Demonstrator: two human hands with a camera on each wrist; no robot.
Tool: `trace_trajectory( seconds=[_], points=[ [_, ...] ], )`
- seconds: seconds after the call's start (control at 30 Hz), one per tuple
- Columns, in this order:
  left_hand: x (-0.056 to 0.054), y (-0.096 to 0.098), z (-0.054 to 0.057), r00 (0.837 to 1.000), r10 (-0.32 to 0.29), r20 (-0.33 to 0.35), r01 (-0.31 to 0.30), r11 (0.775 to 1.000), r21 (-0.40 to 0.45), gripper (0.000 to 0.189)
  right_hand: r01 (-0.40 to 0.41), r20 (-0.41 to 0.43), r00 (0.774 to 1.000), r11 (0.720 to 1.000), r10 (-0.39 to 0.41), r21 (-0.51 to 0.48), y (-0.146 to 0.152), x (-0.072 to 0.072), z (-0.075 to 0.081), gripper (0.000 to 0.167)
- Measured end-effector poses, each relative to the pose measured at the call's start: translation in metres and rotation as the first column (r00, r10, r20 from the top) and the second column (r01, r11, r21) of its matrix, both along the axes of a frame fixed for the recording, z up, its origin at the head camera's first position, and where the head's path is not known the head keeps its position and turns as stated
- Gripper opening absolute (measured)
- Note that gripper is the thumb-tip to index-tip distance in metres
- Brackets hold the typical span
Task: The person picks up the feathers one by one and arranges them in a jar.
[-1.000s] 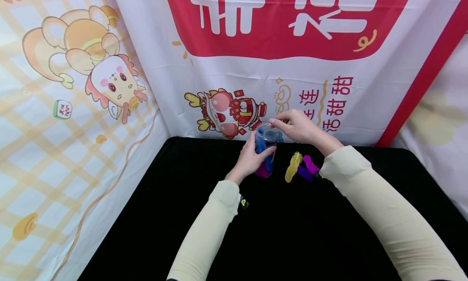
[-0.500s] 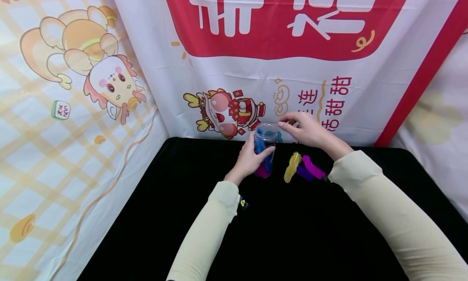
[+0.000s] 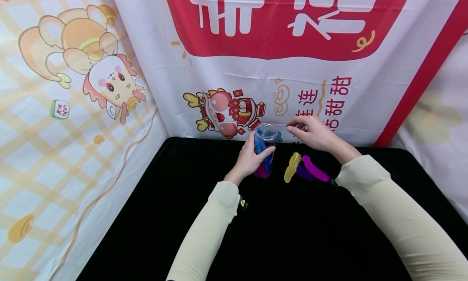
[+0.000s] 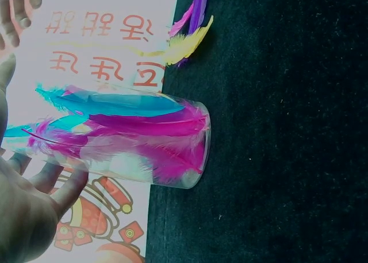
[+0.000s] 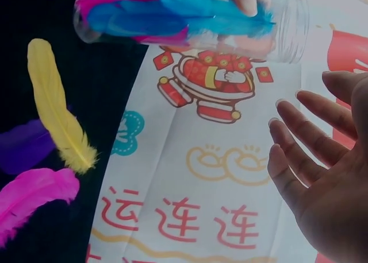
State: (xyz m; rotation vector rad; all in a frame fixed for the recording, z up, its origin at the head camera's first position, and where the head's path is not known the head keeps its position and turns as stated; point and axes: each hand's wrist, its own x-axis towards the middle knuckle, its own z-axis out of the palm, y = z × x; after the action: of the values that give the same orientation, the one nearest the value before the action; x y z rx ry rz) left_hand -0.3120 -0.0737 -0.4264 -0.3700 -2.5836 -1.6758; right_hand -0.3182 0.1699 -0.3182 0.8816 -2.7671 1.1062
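Note:
My left hand grips a clear jar around its side, near the back of the table. Blue and magenta feathers fill the jar, whose mouth is uncovered in the head view. To the right of the jar, my right hand is in the air with nothing in it; its fingers spread loosely in the right wrist view. Below that hand, on the black cloth, lie a yellow feather, a purple feather and a magenta feather.
A black cloth covers the table. Right behind its far edge hangs a printed white and red backdrop. On the left stands a checkered cloth wall with cartoon prints.
My right hand has moved from the jar's rim out to the right, and more of the magenta feather on the table shows. The left hand and jar have stayed put.

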Motion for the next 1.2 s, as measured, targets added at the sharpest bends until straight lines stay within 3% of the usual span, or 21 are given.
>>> trace_trajectory(
  seconds=[0.4, 1.2],
  points=[
    [0.0, 0.0, -0.001, 1.0, 0.018, -0.003, -0.018, 1.0, -0.012, 0.083, 0.044, 0.075, 0.996, 0.997, -0.048, 0.056, 0.028, -0.011, -0.025, 0.031],
    [0.001, 0.001, 0.001, 1.0, 0.014, -0.008, -0.014, 1.0, -0.02, 0.082, 0.098, 0.107, 0.988, 0.99, -0.108, 0.102, 0.056, -0.021, -0.06, 0.03]
  ],
)
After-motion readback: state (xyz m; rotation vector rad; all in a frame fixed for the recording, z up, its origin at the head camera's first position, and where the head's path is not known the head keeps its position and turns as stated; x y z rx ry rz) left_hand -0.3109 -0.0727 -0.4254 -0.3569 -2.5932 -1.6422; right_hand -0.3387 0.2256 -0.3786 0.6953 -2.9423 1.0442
